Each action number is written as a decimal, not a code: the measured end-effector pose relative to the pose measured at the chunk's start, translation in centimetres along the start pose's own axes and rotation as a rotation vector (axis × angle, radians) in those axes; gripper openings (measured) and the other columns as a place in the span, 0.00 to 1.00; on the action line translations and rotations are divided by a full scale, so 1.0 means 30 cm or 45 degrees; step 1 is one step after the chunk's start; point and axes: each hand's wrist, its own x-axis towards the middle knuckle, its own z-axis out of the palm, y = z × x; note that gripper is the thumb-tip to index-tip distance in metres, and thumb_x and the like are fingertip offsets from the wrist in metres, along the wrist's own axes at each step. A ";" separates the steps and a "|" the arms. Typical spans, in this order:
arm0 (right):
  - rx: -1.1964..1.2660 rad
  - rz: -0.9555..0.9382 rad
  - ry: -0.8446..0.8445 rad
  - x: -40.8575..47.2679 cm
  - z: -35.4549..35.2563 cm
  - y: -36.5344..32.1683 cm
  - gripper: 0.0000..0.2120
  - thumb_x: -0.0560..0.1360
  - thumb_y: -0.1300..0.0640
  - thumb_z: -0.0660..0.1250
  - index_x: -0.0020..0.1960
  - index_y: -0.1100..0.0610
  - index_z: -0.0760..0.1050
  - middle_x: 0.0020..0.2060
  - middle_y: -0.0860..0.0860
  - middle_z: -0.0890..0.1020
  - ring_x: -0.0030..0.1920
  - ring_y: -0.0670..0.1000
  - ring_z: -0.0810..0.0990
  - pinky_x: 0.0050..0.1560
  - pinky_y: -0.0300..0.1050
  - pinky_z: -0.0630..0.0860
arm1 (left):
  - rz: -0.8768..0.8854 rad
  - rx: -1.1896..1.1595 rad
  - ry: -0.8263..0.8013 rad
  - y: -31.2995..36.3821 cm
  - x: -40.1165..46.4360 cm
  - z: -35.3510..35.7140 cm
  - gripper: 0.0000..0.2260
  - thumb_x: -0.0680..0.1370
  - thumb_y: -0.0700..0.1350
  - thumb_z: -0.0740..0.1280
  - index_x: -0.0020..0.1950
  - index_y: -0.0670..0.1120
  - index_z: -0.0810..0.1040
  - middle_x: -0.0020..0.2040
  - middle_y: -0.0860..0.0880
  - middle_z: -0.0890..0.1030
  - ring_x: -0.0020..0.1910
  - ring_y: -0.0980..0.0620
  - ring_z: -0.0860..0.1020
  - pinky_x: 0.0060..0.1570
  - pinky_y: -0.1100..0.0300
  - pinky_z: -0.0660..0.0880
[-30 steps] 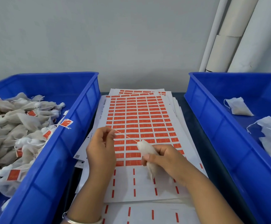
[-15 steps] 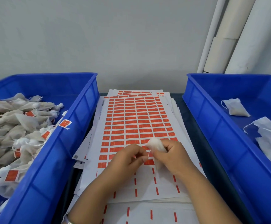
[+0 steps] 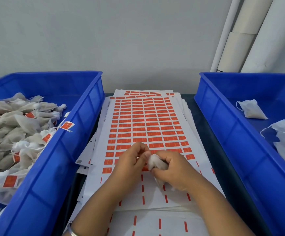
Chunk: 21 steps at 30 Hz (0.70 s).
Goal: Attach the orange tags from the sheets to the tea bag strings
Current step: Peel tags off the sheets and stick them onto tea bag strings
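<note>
the lane between the two bins is taken up by the stack of tag sheets (image 3: 143,126), flat and low, so a hand can pass over it. the left blue bin (image 3: 67,150) and the right blue bin (image 3: 226,133) wall that lane on both sides. white rolls (image 3: 240,40) lean on the wall behind the right bin. both bins stand open on top.

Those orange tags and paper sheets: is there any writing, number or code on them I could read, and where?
No text can be read.
Orange tags on the top sheet: pale marks, too small.
Sheet's left margin: rotated print and barcode, blurred.
Lower sheet corner: small square code, unreadable.
Tagged tea bags in the left bin: tag print blurred.
</note>
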 end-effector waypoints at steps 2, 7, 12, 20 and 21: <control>0.007 -0.014 0.004 -0.003 0.005 -0.005 0.09 0.74 0.55 0.70 0.45 0.41 0.72 0.43 0.40 0.78 0.44 0.44 0.78 0.38 0.29 0.76 | -0.026 -0.064 0.007 0.004 -0.001 0.005 0.06 0.79 0.47 0.60 0.44 0.55 0.73 0.38 0.60 0.78 0.42 0.66 0.76 0.35 0.76 0.71; 0.100 -0.049 0.180 -0.009 0.013 -0.017 0.13 0.72 0.53 0.71 0.46 0.40 0.68 0.42 0.36 0.75 0.44 0.39 0.77 0.35 0.26 0.73 | -0.116 -0.235 0.007 0.020 -0.004 0.016 0.05 0.78 0.49 0.61 0.44 0.53 0.76 0.38 0.60 0.80 0.39 0.62 0.79 0.35 0.74 0.73; 0.176 -0.119 0.321 -0.009 0.029 -0.033 0.13 0.73 0.52 0.71 0.47 0.35 0.72 0.44 0.28 0.75 0.51 0.26 0.71 0.40 0.20 0.70 | -0.324 -0.630 -0.045 0.026 0.007 -0.017 0.10 0.68 0.54 0.66 0.42 0.52 0.83 0.43 0.49 0.84 0.46 0.48 0.82 0.49 0.55 0.79; 0.155 -0.138 0.396 -0.001 0.018 -0.036 0.04 0.71 0.45 0.68 0.44 0.40 0.74 0.40 0.34 0.79 0.49 0.30 0.74 0.39 0.20 0.70 | -0.505 -0.508 -0.051 0.009 0.013 -0.004 0.06 0.76 0.45 0.67 0.42 0.49 0.83 0.39 0.45 0.83 0.37 0.50 0.79 0.47 0.55 0.80; 0.142 -0.135 0.404 0.000 0.018 -0.034 0.04 0.72 0.47 0.69 0.44 0.40 0.74 0.41 0.35 0.78 0.49 0.30 0.74 0.39 0.20 0.70 | -0.503 -0.482 -0.045 0.010 0.013 -0.002 0.06 0.76 0.46 0.66 0.43 0.49 0.83 0.37 0.47 0.82 0.35 0.51 0.79 0.45 0.57 0.80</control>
